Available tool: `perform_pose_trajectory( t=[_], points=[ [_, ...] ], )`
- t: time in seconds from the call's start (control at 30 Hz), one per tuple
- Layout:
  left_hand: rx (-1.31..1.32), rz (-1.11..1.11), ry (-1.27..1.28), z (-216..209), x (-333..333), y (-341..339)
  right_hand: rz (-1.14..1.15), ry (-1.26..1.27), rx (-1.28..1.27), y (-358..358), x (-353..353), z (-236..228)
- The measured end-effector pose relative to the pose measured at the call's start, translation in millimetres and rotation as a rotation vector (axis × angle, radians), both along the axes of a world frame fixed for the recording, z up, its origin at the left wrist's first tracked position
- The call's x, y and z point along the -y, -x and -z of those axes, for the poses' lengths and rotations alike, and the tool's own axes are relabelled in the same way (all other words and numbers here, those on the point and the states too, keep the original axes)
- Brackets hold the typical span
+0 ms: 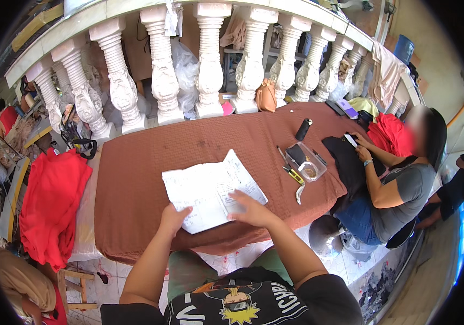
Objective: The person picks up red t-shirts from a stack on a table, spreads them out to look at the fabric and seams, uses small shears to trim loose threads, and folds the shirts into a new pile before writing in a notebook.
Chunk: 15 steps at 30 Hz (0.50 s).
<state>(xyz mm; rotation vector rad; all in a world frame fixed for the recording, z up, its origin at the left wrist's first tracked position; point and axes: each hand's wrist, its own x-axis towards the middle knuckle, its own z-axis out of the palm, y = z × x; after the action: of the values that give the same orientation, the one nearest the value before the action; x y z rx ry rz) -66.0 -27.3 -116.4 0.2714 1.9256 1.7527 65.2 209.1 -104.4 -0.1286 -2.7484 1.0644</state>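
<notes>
A creased white paper sheet (196, 184), folded down its middle and covered in writing, lies opened out on the brown-covered table in front of me. My left hand (173, 219) grips its near left edge, with the thumb on top and the other fingers mostly hidden. Over the lower right part of the sheet, my right hand (249, 210) rests with its fingers stretched apart. The far right corner of the paper lifts a little.
Right of the paper are a clear plastic box (312, 169), a yellow cutter (293, 174) and a dark thread spool (303, 130). A seated person (400, 184) holds a phone beside black cloth (345, 162). Red fabric (53, 203) hangs at left. A white balustrade (210, 59) borders the far side.
</notes>
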Motion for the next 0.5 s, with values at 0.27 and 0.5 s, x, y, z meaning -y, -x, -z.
perform_pose_trajectory(
  t=[0.27,0.5],
  points=[
    [-0.296,-0.027,0.144,19.0,-1.5,-15.5,0.391,-0.304,0.104,28.1,11.8,4.1],
    [-1.238,-0.142,0.523,-39.1,-20.7,-44.5,0.201,-0.221,-0.243,18.2,37.6,-3.8]
  ],
)
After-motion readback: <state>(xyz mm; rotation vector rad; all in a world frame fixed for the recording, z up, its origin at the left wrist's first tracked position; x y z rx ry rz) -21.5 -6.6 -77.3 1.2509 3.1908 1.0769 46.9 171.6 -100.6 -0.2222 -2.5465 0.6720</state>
